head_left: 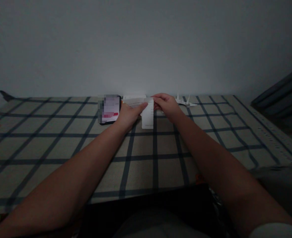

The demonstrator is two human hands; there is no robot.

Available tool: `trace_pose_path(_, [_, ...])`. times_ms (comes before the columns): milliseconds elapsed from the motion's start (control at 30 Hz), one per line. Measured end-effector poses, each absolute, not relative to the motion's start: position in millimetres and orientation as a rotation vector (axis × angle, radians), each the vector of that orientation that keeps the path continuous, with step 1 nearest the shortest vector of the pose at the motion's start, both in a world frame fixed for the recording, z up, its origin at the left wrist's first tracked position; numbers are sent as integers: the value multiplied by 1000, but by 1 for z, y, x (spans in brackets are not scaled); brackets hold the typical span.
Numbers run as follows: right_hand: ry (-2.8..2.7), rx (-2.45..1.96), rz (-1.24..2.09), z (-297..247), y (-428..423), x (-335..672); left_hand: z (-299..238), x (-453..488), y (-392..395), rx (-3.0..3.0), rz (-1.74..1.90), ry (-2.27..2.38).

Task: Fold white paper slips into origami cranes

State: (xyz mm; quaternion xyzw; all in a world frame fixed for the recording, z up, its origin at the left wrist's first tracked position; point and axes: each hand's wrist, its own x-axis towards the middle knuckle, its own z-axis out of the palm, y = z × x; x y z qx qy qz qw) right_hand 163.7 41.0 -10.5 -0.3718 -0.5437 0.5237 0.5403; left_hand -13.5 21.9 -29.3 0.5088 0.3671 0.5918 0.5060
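A white strip of paper [148,117], folded so that one part hangs down toward me and another runs off to the left, is held up between my hands. My left hand [129,115] grips it with the thumb on top. On the other side, my right hand [166,105] pinches the paper's upper right edge between thumb and fingers. Faint print shows on the paper. Just right of my right hand lie folded white paper cranes [187,103]; my hand may hide part of them.
A phone [111,110] with a lit, partly blurred screen stands left of my left hand. More white paper [134,97] lies behind the strip. A checked cloth [141,165] covers the table, which meets a grey wall [146,46]. Dark slats [282,96] rise at right.
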Motion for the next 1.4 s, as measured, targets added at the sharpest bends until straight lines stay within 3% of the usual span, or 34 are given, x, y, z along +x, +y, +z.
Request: trace_pose_path(1400, [-1291, -946, 1164, -8, 38, 165, -31, -11, 20, 1246, 1398, 892])
